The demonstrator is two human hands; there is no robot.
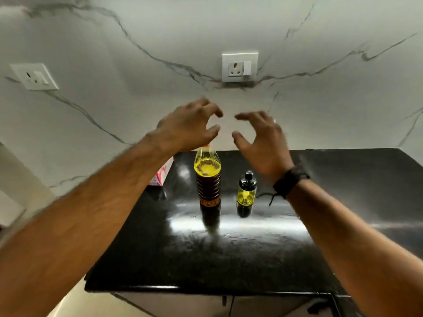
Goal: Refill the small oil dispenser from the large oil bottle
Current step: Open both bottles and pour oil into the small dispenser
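Note:
The large oil bottle [207, 177] stands upright on the black countertop [251, 252], filled with yellow oil, its cap hidden behind my left hand. The small oil dispenser [246, 193], with a black top and yellow oil inside, stands just to its right. My left hand [190, 126] hovers above the large bottle's top with fingers loosely curved, holding nothing. My right hand [263, 143] is raised above and behind the dispenser, fingers spread and curved, also holding nothing. A black band sits on my right wrist.
A pink and white box [161, 175] lies at the counter's back left, partly behind my left forearm. Two wall sockets [239, 67] are set in the marble backsplash. The counter's front edge [206, 289] is near me, with a cabinet below.

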